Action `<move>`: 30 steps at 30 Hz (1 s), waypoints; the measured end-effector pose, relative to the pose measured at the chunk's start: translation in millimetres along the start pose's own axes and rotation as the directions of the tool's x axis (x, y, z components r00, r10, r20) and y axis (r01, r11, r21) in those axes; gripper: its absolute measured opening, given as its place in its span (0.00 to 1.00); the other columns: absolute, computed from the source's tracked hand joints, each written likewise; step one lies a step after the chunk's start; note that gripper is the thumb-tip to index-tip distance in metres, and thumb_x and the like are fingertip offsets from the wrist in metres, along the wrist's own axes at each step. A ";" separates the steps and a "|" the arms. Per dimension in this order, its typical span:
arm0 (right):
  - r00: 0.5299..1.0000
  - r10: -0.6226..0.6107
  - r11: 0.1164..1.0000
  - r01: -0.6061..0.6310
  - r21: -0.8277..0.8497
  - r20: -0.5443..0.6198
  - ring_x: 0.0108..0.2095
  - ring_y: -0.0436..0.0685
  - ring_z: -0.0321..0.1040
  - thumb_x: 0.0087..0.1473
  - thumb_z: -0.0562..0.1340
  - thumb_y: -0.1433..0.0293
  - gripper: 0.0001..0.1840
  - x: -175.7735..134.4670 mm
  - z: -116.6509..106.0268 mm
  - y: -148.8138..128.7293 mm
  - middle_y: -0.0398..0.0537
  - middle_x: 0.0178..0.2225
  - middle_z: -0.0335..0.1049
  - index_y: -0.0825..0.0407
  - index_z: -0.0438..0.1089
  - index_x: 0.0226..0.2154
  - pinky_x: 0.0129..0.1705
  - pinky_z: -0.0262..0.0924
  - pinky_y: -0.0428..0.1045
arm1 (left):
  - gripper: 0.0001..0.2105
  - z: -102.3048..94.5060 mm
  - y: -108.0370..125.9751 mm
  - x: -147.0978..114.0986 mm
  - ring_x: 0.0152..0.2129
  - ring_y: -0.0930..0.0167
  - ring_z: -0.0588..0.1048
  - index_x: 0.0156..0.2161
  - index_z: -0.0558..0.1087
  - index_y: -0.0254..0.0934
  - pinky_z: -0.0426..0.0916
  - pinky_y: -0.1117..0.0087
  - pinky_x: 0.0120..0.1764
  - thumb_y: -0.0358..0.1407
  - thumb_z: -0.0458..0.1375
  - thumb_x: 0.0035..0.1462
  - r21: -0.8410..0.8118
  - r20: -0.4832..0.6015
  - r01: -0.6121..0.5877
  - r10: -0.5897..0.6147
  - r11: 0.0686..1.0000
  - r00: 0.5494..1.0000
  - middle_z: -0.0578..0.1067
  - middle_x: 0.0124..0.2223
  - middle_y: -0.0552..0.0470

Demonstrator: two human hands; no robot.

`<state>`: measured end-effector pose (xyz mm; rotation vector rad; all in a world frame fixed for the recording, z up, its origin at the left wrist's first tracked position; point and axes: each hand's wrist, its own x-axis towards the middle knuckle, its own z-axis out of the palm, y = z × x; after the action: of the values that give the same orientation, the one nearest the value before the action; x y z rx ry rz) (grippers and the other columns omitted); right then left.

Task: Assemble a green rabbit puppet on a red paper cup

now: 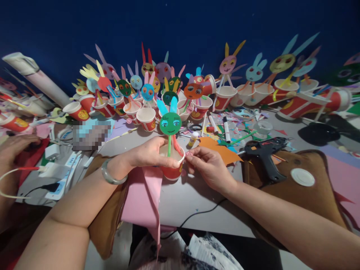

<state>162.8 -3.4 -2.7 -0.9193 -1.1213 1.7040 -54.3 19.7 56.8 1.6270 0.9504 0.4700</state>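
Observation:
My left hand is wrapped round a red and white paper cup from its left side, thumb across the front of the rim. Out of the cup rise a green strip and a red strip, carrying a green paper bunny face with blue ears. Close to the cup's right rim, my right hand pinches a small pink paper piece between thumb and fingertips. Whether that piece touches the cup I cannot tell. A pink paper sheet hangs over the table edge below my left hand.
Several cups with paper bunny faces line the back of the table. A black glue gun lies on a brown cushion at right. Orange paper, markers and a power strip lie around. Another person's hand is at left.

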 end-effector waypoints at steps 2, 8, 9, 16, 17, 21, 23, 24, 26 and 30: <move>1.000 0.004 1.000 -0.004 -0.005 -0.005 0.18 0.48 0.69 0.48 0.73 0.59 0.16 -0.4 0.7 -0.7 0.39 0.20 0.70 0.53 0.71 0.28 0.21 0.64 0.44 | 0.23 0.1 0.3 -0.1 0.42 0.65 0.75 0.46 0.75 0.35 0.69 0.65 0.47 0.46 0.69 0.48 -0.002 0.010 -0.003 0.003 1.000 1.000 0.78 0.44 0.48; 1.000 -0.007 0.999 0.007 -0.046 -0.015 0.17 0.49 0.69 0.47 0.74 0.57 0.18 -1.7 2.9 -3.6 0.38 0.18 0.69 0.52 0.70 0.27 0.21 0.65 0.45 | 0.23 0.9 2.6 -0.6 0.43 0.64 0.75 0.46 0.75 0.34 0.69 0.65 0.46 0.45 0.70 0.47 0.041 -0.030 0.033 -0.032 0.999 0.999 0.77 0.44 0.48; 1.000 -0.011 0.998 0.010 -0.054 -0.016 0.17 0.49 0.68 0.47 0.74 0.57 0.18 -1.8 3.0 -3.9 0.38 0.18 0.69 0.52 0.70 0.27 0.20 0.65 0.45 | 0.23 0.9 2.4 -0.7 0.43 0.64 0.75 0.46 0.75 0.34 0.69 0.65 0.46 0.45 0.70 0.47 0.045 -0.034 0.034 -0.033 0.998 0.999 0.77 0.44 0.48; 1.000 -0.008 0.999 0.008 -0.035 0.003 0.18 0.48 0.69 0.48 0.73 0.59 0.17 -1.0 -0.4 -0.8 0.39 0.20 0.71 0.53 0.71 0.28 0.22 0.65 0.44 | 0.23 -0.6 -1.4 0.0 0.43 0.64 0.76 0.46 0.75 0.35 0.70 0.64 0.47 0.45 0.70 0.47 -0.012 0.007 -0.009 0.010 1.000 1.000 0.78 0.44 0.48; 1.000 -0.004 1.000 0.004 -0.025 0.014 0.19 0.49 0.70 0.47 0.74 0.59 0.17 -0.8 -1.1 -0.3 0.40 0.21 0.72 0.53 0.71 0.29 0.22 0.65 0.44 | 0.23 -0.9 -1.8 0.4 0.43 0.64 0.76 0.46 0.75 0.35 0.70 0.64 0.47 0.45 0.70 0.47 -0.023 0.009 -0.018 0.018 1.000 1.000 0.78 0.44 0.47; 0.998 0.010 1.000 -0.009 -0.003 0.064 0.23 0.51 0.73 0.44 0.76 0.60 0.20 -0.4 -3.1 0.5 0.43 0.25 0.74 0.52 0.72 0.35 0.24 0.67 0.45 | 0.22 -2.5 -3.3 1.9 0.43 0.64 0.75 0.45 0.75 0.34 0.69 0.63 0.48 0.44 0.70 0.47 -0.020 -0.005 -0.018 0.018 1.000 1.000 0.78 0.44 0.46; 0.997 0.004 1.000 -0.004 -0.002 0.077 0.23 0.51 0.73 0.44 0.76 0.61 0.20 -0.1 -3.6 0.7 0.42 0.24 0.74 0.52 0.72 0.36 0.25 0.68 0.45 | 0.22 -3.1 -4.0 2.2 0.43 0.64 0.75 0.45 0.75 0.34 0.69 0.63 0.47 0.44 0.69 0.47 -0.025 -0.008 -0.024 0.024 0.999 1.000 0.78 0.45 0.46; 0.997 0.000 1.000 0.000 -0.001 0.073 0.22 0.50 0.72 0.44 0.76 0.60 0.19 0.1 -3.6 0.8 0.42 0.24 0.74 0.52 0.72 0.36 0.25 0.68 0.45 | 0.22 -3.1 -4.2 2.1 0.43 0.64 0.75 0.45 0.75 0.34 0.69 0.63 0.47 0.44 0.70 0.47 -0.030 -0.005 -0.027 0.027 0.999 1.000 0.78 0.45 0.46; 0.999 -0.004 1.000 0.004 -0.003 0.049 0.22 0.50 0.72 0.46 0.75 0.60 0.19 0.6 -3.4 1.2 0.43 0.26 0.75 0.52 0.72 0.35 0.24 0.68 0.45 | 0.23 -2.8 -3.9 1.8 0.43 0.64 0.75 0.46 0.75 0.34 0.69 0.63 0.47 0.44 0.69 0.47 -0.026 0.006 -0.024 0.024 0.999 1.000 0.78 0.44 0.47; 1.000 -0.017 0.999 0.018 -0.032 0.013 0.20 0.49 0.71 0.47 0.74 0.59 0.18 0.8 -1.5 0.0 0.42 0.26 0.74 0.53 0.72 0.32 0.22 0.66 0.44 | 0.23 -0.9 -2.7 0.8 0.42 0.64 0.75 0.45 0.75 0.34 0.70 0.63 0.46 0.46 0.69 0.47 0.041 -0.009 0.004 -0.004 0.999 1.000 0.77 0.44 0.47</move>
<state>163.9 -2.2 -3.3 -0.9174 -1.1650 1.6840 -55.4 21.0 54.4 1.6606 0.9755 0.4581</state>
